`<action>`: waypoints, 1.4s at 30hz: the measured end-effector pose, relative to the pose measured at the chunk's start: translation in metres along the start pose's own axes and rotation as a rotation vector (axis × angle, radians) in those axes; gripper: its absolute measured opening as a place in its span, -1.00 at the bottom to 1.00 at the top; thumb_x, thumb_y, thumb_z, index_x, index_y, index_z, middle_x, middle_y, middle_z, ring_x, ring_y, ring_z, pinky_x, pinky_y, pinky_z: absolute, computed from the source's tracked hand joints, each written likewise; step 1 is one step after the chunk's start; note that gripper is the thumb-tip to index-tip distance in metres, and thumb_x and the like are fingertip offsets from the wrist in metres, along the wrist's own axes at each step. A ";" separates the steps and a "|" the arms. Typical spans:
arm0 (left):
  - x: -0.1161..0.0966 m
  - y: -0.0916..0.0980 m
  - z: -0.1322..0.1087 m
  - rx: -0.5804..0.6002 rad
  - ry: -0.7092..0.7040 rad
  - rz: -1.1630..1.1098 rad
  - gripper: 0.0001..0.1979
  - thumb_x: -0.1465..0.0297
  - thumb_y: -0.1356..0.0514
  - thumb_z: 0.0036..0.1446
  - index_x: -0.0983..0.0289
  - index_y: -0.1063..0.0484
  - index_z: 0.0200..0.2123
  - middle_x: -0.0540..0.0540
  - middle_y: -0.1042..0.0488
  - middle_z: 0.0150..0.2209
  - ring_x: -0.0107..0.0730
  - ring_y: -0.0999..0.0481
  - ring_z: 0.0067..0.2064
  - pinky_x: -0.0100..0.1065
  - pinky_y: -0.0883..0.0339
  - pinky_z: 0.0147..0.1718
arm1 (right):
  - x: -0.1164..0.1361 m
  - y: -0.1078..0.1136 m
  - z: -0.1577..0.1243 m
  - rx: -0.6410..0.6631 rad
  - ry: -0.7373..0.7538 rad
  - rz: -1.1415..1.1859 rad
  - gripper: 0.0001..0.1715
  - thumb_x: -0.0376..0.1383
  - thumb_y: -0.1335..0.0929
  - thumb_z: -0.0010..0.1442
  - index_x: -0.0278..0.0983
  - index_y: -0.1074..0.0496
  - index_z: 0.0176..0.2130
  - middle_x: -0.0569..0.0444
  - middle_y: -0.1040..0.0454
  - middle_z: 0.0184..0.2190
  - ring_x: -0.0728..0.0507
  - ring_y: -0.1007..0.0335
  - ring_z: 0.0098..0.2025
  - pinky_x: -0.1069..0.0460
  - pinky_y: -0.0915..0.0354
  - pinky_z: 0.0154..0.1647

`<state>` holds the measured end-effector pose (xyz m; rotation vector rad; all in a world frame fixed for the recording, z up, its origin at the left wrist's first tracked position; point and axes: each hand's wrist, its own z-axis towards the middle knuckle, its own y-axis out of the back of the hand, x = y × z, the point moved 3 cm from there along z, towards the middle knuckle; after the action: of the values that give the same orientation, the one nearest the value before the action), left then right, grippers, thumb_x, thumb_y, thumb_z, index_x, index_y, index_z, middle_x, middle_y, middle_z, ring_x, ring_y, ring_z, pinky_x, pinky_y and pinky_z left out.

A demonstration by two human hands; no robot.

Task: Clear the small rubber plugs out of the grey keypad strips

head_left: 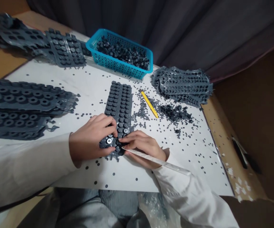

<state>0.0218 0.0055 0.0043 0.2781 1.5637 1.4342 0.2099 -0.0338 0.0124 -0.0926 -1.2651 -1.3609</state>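
A long strip of dark grey rubber keypad buttons [119,107] lies on the white tabletop [189,158] in front of me. My left hand [91,136] rests on its near end, with the fingers curled over the buttons and gripping the strip. My right hand [144,147] is beside the left at the strip's near end, shut around a long white pointed stick [156,161]. The stick's tip reaches the buttons, and my fingers hide the exact contact point.
A blue plastic basket [119,53] holds loose dark rubber pieces at the back. Stacks of rubber sheets lie at the left [20,101], back left [63,49] and back right [182,85]. A yellow stick [149,104] and a heap of rubber bits [175,113] lie among scattered small discs.
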 end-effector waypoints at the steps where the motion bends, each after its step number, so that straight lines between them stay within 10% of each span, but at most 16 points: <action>1: 0.000 0.000 0.000 0.004 0.003 -0.007 -0.82 0.34 -0.23 -0.04 0.21 -0.42 -0.29 0.13 -0.38 -0.15 -0.12 -0.33 -0.09 -0.16 -0.19 -0.10 | 0.000 0.000 0.000 0.003 0.009 -0.010 -0.92 -0.38 -0.39 0.16 -0.27 -0.42 -0.27 -0.16 -0.57 -0.15 -0.17 -0.45 -0.12 -0.11 -0.43 -0.09; 21: 0.003 -0.007 -0.002 0.033 0.103 -0.068 -0.73 0.29 -0.27 -0.08 0.19 -0.36 -0.26 0.09 -0.34 -0.09 -0.11 -0.28 -0.04 -0.14 -0.12 -0.08 | 0.005 -0.006 -0.004 0.004 0.181 -0.614 -0.92 -0.46 -0.27 0.26 -0.34 -0.36 -0.26 -0.23 -0.50 -0.05 -0.19 -0.35 -0.19 -0.12 -0.37 -0.23; 29: 0.002 -0.006 -0.003 0.007 0.043 -0.043 -0.75 0.27 -0.26 -0.04 0.20 -0.37 -0.27 0.10 -0.35 -0.12 -0.12 -0.28 -0.07 -0.16 -0.12 -0.10 | -0.002 0.020 -0.007 -0.208 -0.222 -0.107 -0.93 -0.28 -0.30 0.28 -0.25 -0.32 -0.24 -0.13 -0.50 -0.03 -0.17 -0.37 -0.01 -0.13 -0.35 -0.05; 42: -0.008 0.000 -0.004 -0.080 -0.176 -0.087 -0.93 0.45 -0.23 0.06 0.21 -0.43 -0.46 0.02 -0.40 -0.34 -0.31 -0.32 -0.22 -0.25 -0.07 -0.18 | 0.008 -0.006 -0.014 0.029 -0.105 0.120 -0.89 -0.26 -0.35 0.24 -0.27 -0.38 -0.29 -0.11 -0.56 -0.12 -0.12 -0.37 0.00 -0.07 -0.34 0.03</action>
<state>0.0234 -0.0026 0.0072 0.2772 1.3569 1.3632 0.2119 -0.0506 0.0092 -0.2188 -1.3453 -1.2473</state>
